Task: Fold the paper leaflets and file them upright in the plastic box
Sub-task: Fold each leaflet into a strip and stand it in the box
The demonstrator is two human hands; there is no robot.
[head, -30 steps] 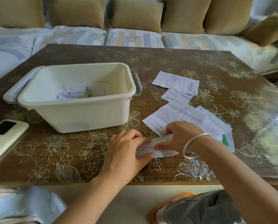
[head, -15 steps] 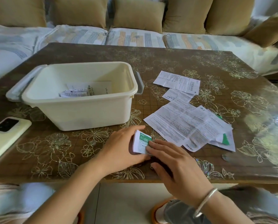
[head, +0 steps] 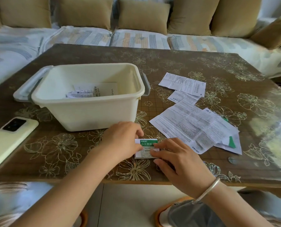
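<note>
A small folded leaflet (head: 146, 149) with a green header lies flat on the table near the front edge. My left hand (head: 122, 141) holds its left side, fingers curled over the top edge and thumb on its face. My right hand (head: 177, 159), a bangle on the wrist, presses straight fingers down on its right side. The cream plastic box (head: 87, 115) stands just behind my left hand, with a few folded leaflets (head: 80, 95) lying on its floor. Several unfolded leaflets (head: 193, 128) lie spread to the right.
A pale yellow phone (head: 9, 138) lies face down at the table's left edge. Two more leaflets (head: 183, 83) lie behind the pile. The flower-patterned table (head: 218, 66) has a glossy cover. A sofa with cushions (head: 143, 17) runs along the far side.
The long folded strip was folded over into a small packet with its green header up. My right hand swung round from behind the leaflet to its near right side and now presses it flat.
</note>
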